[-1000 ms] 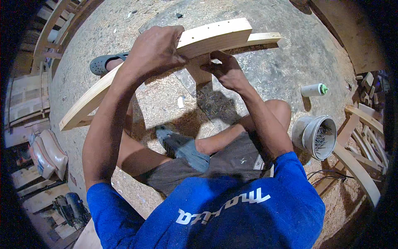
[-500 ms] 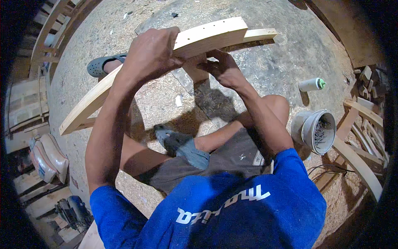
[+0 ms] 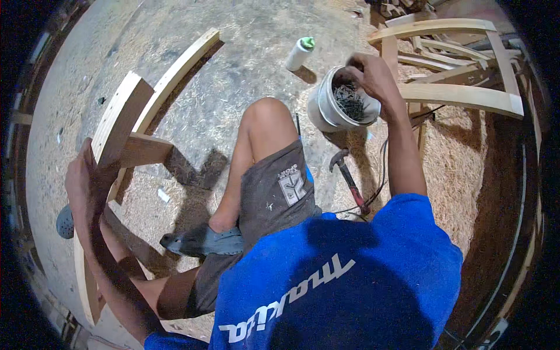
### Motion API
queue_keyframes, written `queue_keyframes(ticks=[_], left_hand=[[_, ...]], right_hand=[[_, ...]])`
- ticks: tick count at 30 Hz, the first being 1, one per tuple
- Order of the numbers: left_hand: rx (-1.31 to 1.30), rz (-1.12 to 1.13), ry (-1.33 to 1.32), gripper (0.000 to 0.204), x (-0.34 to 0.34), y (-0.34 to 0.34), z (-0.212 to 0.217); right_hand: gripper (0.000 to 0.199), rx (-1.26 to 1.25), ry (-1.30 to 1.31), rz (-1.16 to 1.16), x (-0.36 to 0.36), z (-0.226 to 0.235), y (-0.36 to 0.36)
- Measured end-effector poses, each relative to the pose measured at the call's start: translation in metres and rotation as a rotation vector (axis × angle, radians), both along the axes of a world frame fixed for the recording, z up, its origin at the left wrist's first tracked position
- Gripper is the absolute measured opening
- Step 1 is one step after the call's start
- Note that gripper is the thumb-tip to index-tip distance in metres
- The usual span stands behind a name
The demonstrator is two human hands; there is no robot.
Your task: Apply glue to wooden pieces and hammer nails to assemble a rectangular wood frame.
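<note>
A pale, curved wooden frame piece [image 3: 119,116] slants upward at the left, with my left hand [image 3: 87,181] wrapped around its lower part. A short crosspiece [image 3: 146,149] joins it to a second curved rail [image 3: 181,73] beyond. Over at the right, my right hand [image 3: 370,73] is at the mouth of a white bucket [image 3: 321,105]. Its fingers are loosely bent and apart, reaching down inside the rim, with nothing visible between them; the fingertips are in shadow. Many dark nails [image 3: 350,104] lie in the bucket.
A claw hammer [image 3: 350,182] with a red-and-black handle lies on the floor below the bucket, beside a dark cable [image 3: 382,175]. A white bottle with a green top [image 3: 298,55] stands beyond. Another curved wooden frame [image 3: 461,93] and loose strips fill the right. Sawdust covers the floor.
My right hand has left the wooden frame and moved right to the nail bucket. My left hand keeps hold of the frame, which has tilted and shifted left. The view has turned right, revealing the hammer.
</note>
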State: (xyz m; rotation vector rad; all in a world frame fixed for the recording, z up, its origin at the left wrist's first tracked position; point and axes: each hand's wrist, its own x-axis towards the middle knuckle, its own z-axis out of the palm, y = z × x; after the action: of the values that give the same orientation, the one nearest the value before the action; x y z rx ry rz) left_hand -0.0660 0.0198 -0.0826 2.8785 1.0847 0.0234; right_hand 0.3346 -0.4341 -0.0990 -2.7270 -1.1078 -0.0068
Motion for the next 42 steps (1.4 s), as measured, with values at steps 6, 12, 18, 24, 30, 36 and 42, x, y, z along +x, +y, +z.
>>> queue_keyframes(ticks=[6,12,18,24,30,36,42], left_hand=[[-0.055,-0.034,-0.025,0.068,-0.003,0.002,-0.001],[-0.062,-0.047,-0.042,0.073,-0.001,-0.005,0.005],[-0.033,-0.08,-0.059,0.073,0.001,-0.002,0.004],[-0.08,-0.098,-0.13,0.072,-0.004,0.004,-0.003],[0.003,-0.071,-0.079,0.067,-0.003,0.004,-0.004],[-0.01,-0.088,-0.048,0.067,-0.002,0.005,-0.003],[-0.005,-0.023,-0.025,0.069,-0.003,0.003,-0.004]], right_hand=[[0.022,-0.376,-0.026,-0.133,0.048,-0.084,-0.064],[0.025,-0.368,-0.075,-0.351,0.046,-0.107,-0.073],[0.02,-0.239,-0.177,-0.36,0.027,-0.103,-0.062],[0.022,0.127,-0.018,-0.508,0.039,-0.085,-0.083],[0.029,0.524,0.124,-0.399,0.05,-0.059,-0.087],[0.031,-0.068,0.052,-0.286,0.044,-0.068,-0.077],[0.023,-0.328,-0.075,0.037,0.052,-0.114,-0.076]])
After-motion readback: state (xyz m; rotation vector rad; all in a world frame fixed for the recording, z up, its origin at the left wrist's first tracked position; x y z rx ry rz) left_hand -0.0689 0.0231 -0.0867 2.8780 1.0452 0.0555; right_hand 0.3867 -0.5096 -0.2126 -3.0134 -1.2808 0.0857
